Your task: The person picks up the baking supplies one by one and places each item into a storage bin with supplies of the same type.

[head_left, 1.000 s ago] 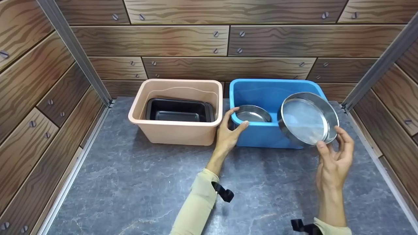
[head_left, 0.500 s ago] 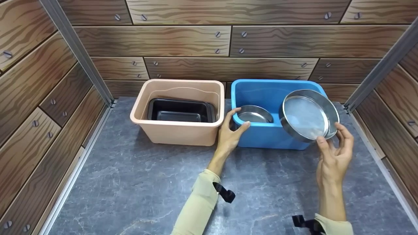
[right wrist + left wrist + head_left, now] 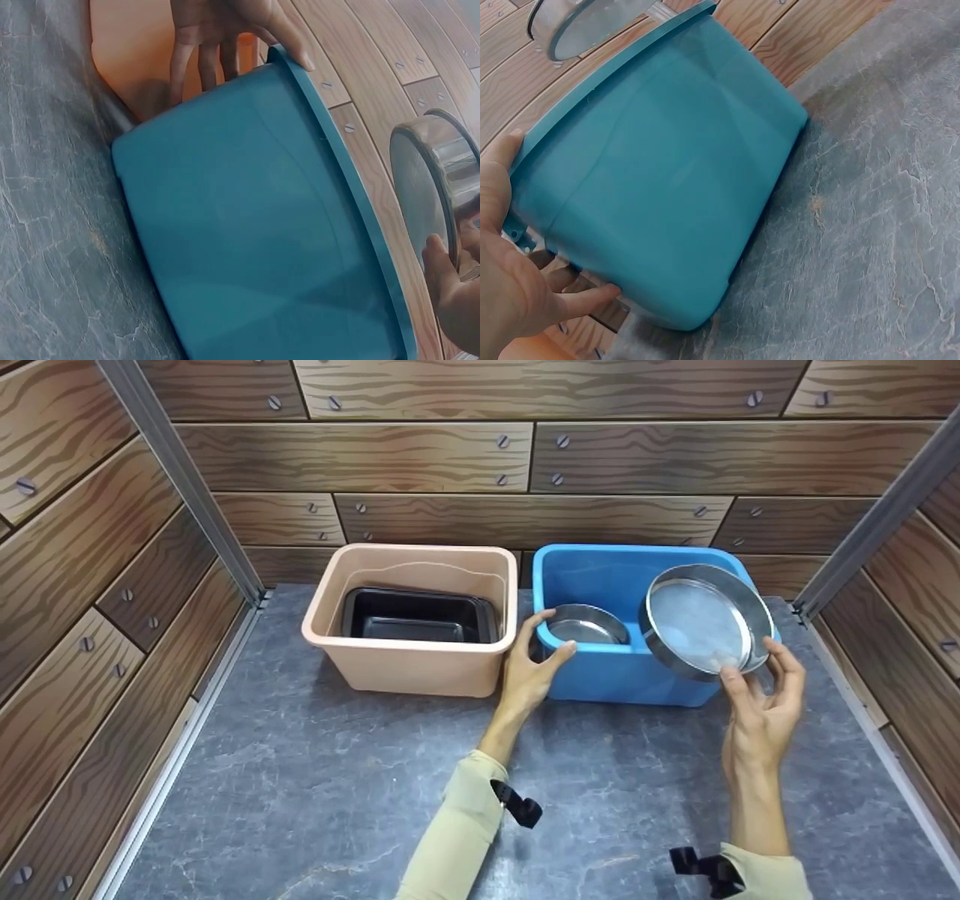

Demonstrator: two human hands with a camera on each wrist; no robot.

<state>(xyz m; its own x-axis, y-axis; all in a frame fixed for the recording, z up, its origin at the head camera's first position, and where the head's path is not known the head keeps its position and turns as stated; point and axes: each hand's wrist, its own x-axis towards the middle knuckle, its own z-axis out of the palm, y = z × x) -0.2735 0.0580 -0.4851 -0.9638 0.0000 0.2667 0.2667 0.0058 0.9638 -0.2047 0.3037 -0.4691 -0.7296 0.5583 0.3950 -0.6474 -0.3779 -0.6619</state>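
A round steel sieve (image 3: 705, 619) is pinched at its lower rim by the right hand (image 3: 761, 712), the thumb being laid on the near face of the rim and the fingers curled behind it. The sieve is held tilted, its mesh turned toward the camera, above the right-hand portion of the blue tub (image 3: 600, 675) and clear of the tub's rim; in the right wrist view the same sieve (image 3: 431, 199) is seen edge-on beside the thumb, against the wooden wall. The near left corner of the blue tub is gripped by the left hand (image 3: 529, 671), the thumb being hooked over the rim and the fingers wrapped round the outer wall; in the left wrist view the thumb and fingers (image 3: 585, 296) are shown pressed against the tub's teal side. Inside the blue tub, at its left, a steel bowl (image 3: 586, 624) is seen lying on the floor of the tub. Just beside the blue tub, to its left, a beige tub (image 3: 409, 664) is placed, in which a black baking tray (image 3: 416, 616) is contained. Both tubs are set on a grey marbled tabletop (image 3: 315, 787), which is enclosed on three sides by wood-patterned panels (image 3: 450, 457).
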